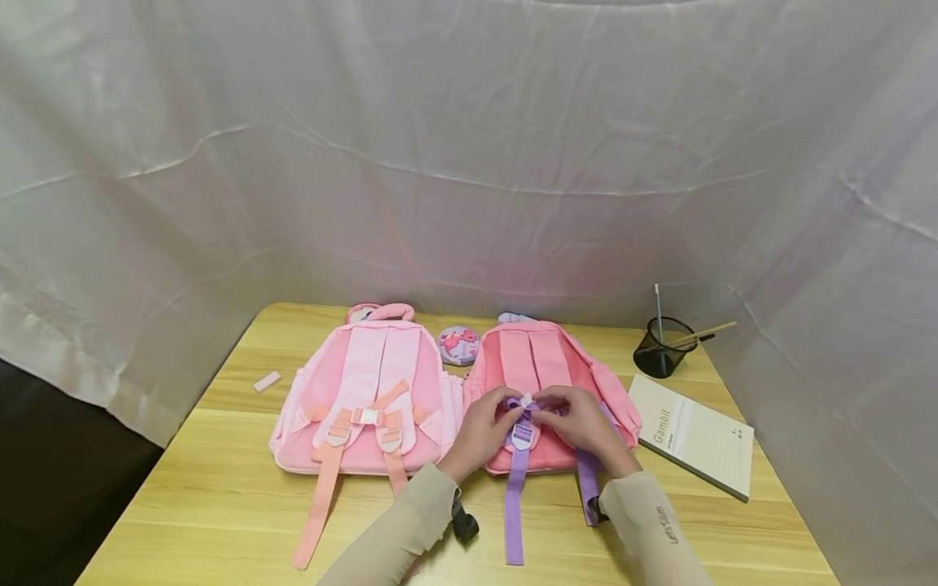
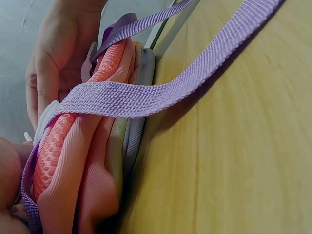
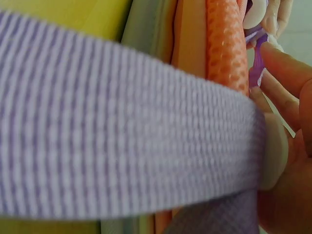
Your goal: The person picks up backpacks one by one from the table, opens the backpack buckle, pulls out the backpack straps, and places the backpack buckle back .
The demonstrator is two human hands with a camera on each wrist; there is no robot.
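A coral-pink backpack (image 1: pixel 522 350) lies back side up on the table, with purple straps (image 1: pixel 515 509) trailing toward the front edge. Over its middle, a small white buckle (image 1: pixel 526 400) sits on a short purple chest strap (image 3: pixel 260 58). My left hand (image 1: pixel 479 427) pinches the buckle from the left, its fingertips close to the other hand's. From the right, my right hand (image 1: pixel 582 419) pinches the purple chest strap beside the buckle. A white strap adjuster (image 1: pixel 523 437) lies just below the fingers. The fingers partly hide the buckle, so I cannot tell whether its halves are joined.
To the left lies a light pink backpack (image 1: pixel 377 366) with orange straps and a fastened white buckle (image 1: pixel 368 417). A round pouch (image 1: pixel 459 345) is between the bags. At right are a notebook (image 1: pixel 692 435) and a black mesh pen holder (image 1: pixel 655 358); a pink eraser-like block (image 1: pixel 267 381) lies far left.
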